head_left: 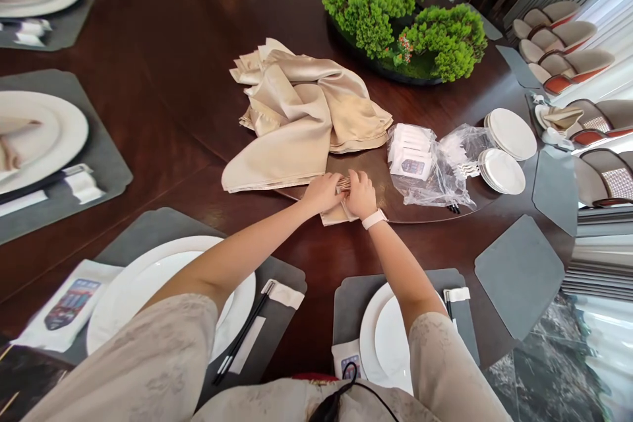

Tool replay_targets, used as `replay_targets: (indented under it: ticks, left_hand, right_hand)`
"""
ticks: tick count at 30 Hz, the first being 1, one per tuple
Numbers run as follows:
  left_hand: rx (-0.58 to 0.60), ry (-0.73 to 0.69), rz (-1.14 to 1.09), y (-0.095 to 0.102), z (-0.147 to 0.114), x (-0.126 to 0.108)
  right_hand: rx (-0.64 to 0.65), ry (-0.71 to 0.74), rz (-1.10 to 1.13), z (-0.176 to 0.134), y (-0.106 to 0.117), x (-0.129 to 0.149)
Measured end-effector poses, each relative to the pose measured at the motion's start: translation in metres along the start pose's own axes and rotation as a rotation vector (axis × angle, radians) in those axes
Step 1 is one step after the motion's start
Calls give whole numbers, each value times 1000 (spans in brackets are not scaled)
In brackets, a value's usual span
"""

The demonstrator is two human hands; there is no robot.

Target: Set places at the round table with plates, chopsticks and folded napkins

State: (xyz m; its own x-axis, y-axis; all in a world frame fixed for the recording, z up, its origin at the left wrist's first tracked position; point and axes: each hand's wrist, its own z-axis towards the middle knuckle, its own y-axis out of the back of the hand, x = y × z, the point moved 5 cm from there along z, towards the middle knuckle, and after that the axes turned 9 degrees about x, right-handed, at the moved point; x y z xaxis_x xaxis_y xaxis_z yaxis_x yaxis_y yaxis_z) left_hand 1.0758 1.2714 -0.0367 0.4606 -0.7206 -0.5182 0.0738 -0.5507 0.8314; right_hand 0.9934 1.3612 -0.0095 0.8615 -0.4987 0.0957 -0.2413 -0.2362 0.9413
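Observation:
My left hand [324, 194] and my right hand [361, 195] meet over the near rim of the raised round board. Between them they grip a beige cloth napkin [336, 214], gathered into narrow pleats under my fingers. Its lower end spreads out below my hands. Just beyond lies a heap of beige napkins [297, 112], loosely folded and overlapping. To the right of my right hand sit packaged wet wipes [411, 153] in a clear plastic bag.
Stacked white plates [512, 133] stand at the right, near a green potted plant [380, 6]. Close to my body, grey placemats [284, 277] carry white plates [101, 323] and black chopsticks [244, 333]. Chairs [568, 72] line the right side.

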Motion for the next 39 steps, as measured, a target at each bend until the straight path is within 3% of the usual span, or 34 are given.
replay_targets:
  ticks: [3,8,12,14,16,19,21,23,25,28,30,33,36,39]
  left_hand:
    - [29,-61,46,-4,3,-2]
    - [119,-77,41,-1,9,9]
    - [212,16,37,-1,7,22]
    - [193,53,-16,7,5,28]
    - [86,36,-136,25,4,31]
    - [-140,-126,-259,58,-1,23]
    - [-216,-287,-231,67,-7,11]
    - [-184,-429,-135,54,-15,-3]
    - [-85,-520,-16,24,-24,-14]
    - [29,-575,101,-27,-34,-21]
    - [46,-589,112,-49,-37,-20]
    - [63,-601,72,-57,-36,-14]
    - [96,-593,-28,-49,-30,-6]
    - [65,-489,-159,-36,-20,3]
  right_hand:
    - [167,161,-69,18,5,3]
    - [303,50,-136,53,6,7]
    - [367,110,-242,63,2,17]
    - [332,148,-259,61,11,15]
    - [244,202,-217,55,30,8]
    - [59,342,-83,41,58,-8]
    - [-66,423,-21,27,65,-21]
    - [-122,491,-10,11,54,-34]
    - [-79,551,-30,-6,29,-47]
    - [-16,612,-10,-26,-9,-62]
    - [-34,613,46,-33,-23,-67]
    - [-55,549,96,-33,-30,-67]
    - [-59,533,93,-30,-30,-64]
    - [-57,596,99,-29,-30,-65]
